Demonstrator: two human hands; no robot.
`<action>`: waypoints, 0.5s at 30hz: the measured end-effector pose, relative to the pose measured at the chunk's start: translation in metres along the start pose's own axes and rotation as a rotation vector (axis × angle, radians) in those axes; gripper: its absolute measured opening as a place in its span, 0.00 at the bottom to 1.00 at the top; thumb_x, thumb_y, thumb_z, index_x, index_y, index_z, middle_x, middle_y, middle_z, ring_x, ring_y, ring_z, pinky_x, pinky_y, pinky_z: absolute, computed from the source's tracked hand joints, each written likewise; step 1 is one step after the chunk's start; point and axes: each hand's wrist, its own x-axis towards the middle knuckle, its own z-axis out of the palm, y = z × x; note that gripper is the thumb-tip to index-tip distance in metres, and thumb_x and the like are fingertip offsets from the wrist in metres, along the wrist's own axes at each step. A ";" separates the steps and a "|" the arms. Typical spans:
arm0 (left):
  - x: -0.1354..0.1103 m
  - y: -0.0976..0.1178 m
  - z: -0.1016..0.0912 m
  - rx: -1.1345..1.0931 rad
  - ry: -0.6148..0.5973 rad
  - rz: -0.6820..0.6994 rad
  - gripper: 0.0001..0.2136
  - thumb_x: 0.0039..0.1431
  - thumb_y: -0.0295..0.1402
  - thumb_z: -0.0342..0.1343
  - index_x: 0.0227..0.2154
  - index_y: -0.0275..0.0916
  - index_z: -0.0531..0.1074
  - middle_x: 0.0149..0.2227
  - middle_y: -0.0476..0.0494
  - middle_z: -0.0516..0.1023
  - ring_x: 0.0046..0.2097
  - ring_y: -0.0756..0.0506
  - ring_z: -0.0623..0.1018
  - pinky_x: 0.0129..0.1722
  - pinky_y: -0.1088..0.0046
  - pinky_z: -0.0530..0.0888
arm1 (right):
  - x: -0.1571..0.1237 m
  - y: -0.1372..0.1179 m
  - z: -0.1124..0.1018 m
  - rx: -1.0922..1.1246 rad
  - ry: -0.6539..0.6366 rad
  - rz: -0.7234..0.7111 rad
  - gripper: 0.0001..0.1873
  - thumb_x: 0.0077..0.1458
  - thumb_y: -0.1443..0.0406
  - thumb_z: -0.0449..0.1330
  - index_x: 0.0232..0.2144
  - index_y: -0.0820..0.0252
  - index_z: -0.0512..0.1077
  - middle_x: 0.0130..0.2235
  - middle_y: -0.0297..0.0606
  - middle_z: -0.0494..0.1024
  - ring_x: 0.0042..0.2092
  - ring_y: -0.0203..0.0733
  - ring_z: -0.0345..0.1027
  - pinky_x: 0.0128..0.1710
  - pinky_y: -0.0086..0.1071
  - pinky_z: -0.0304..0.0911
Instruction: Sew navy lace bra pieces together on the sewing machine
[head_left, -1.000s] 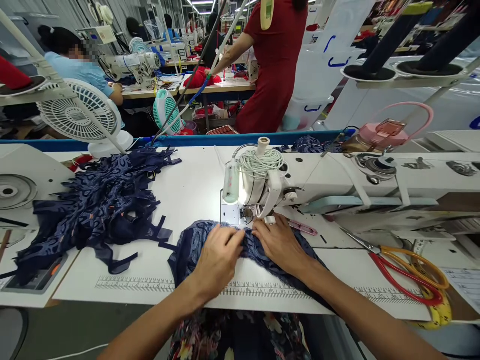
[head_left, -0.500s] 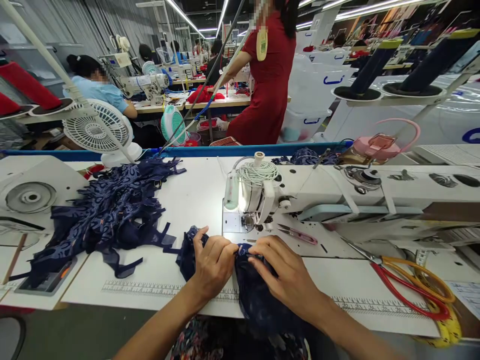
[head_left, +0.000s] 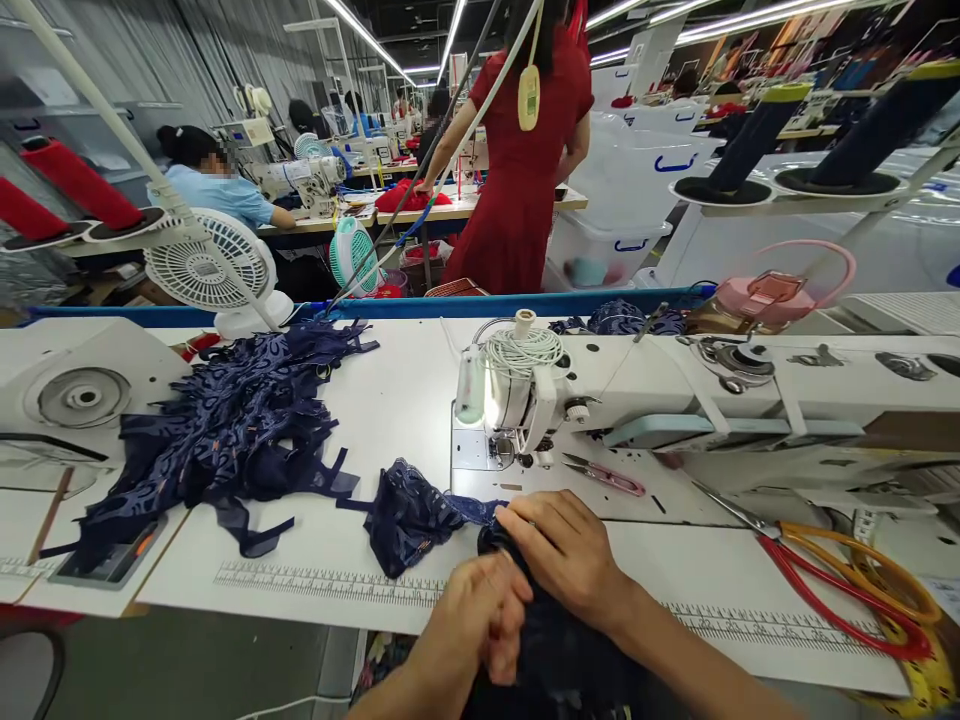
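Note:
A navy lace garment piece (head_left: 411, 515) lies on the white sewing table with a cup-like end to the left. Its narrow lace band runs right to my right hand (head_left: 566, 555), whose fingers are pressed together on it. Dark fabric hangs from there over the front edge toward my lap. My left hand (head_left: 484, 615) is curled closed beside that hanging fabric, slightly blurred; what its fingers hold is hidden. Just behind the piece stands the sewing machine's needle and presser foot (head_left: 504, 452), with the lamp lit.
A heap of navy lace pieces (head_left: 232, 430) covers the left side. Thread snips (head_left: 606, 475) lie by the machine bed. Red-and-orange-handled scissors (head_left: 840, 580) and a yellow tape measure (head_left: 926, 680) are at right. Beyond the table, a person in red (head_left: 517, 150) stands.
My left hand has left the lace and come down toward me, curling closed. The cup-like end and the lace band now show. My right hand keeps its grip. The person in red has turned away.

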 end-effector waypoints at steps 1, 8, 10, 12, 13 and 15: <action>0.004 0.003 0.001 -0.198 0.002 -0.093 0.22 0.58 0.56 0.52 0.33 0.38 0.67 0.22 0.56 0.60 0.19 0.55 0.58 0.17 0.79 0.55 | 0.000 0.001 -0.001 0.006 -0.004 -0.012 0.12 0.59 0.75 0.56 0.43 0.64 0.73 0.36 0.41 0.78 0.40 0.42 0.71 0.37 0.35 0.62; 0.029 0.011 -0.002 -0.500 0.272 -0.054 0.16 0.48 0.37 0.70 0.30 0.34 0.70 0.28 0.50 0.68 0.30 0.53 0.69 0.31 0.77 0.69 | 0.000 0.004 -0.007 0.045 -0.054 0.048 0.13 0.61 0.74 0.54 0.44 0.58 0.72 0.36 0.38 0.79 0.37 0.38 0.71 0.37 0.35 0.63; 0.029 0.007 0.000 -0.498 0.291 0.030 0.14 0.49 0.37 0.69 0.32 0.35 0.72 0.30 0.48 0.71 0.33 0.51 0.71 0.38 0.72 0.72 | -0.002 0.009 -0.011 0.083 -0.088 0.143 0.12 0.62 0.72 0.53 0.44 0.57 0.72 0.37 0.37 0.79 0.38 0.38 0.71 0.38 0.35 0.63; 0.028 0.005 0.002 -0.494 0.315 0.076 0.13 0.50 0.37 0.69 0.32 0.36 0.73 0.33 0.47 0.73 0.37 0.49 0.74 0.44 0.69 0.72 | -0.009 0.019 -0.019 0.035 -0.122 0.240 0.10 0.62 0.71 0.54 0.44 0.58 0.72 0.39 0.40 0.78 0.40 0.41 0.71 0.40 0.36 0.64; 0.027 0.004 0.003 -0.489 0.322 0.075 0.13 0.51 0.38 0.69 0.32 0.36 0.73 0.34 0.47 0.74 0.39 0.48 0.74 0.47 0.68 0.72 | -0.014 0.026 -0.023 -0.040 -0.134 0.286 0.10 0.63 0.70 0.53 0.43 0.59 0.73 0.40 0.42 0.78 0.41 0.43 0.70 0.41 0.38 0.64; 0.027 0.004 0.005 -0.475 0.319 0.060 0.12 0.52 0.38 0.68 0.31 0.36 0.74 0.36 0.46 0.75 0.45 0.46 0.75 0.53 0.66 0.70 | -0.029 0.043 -0.032 -0.246 -0.166 0.354 0.10 0.64 0.68 0.52 0.42 0.61 0.74 0.41 0.45 0.77 0.43 0.47 0.69 0.42 0.41 0.64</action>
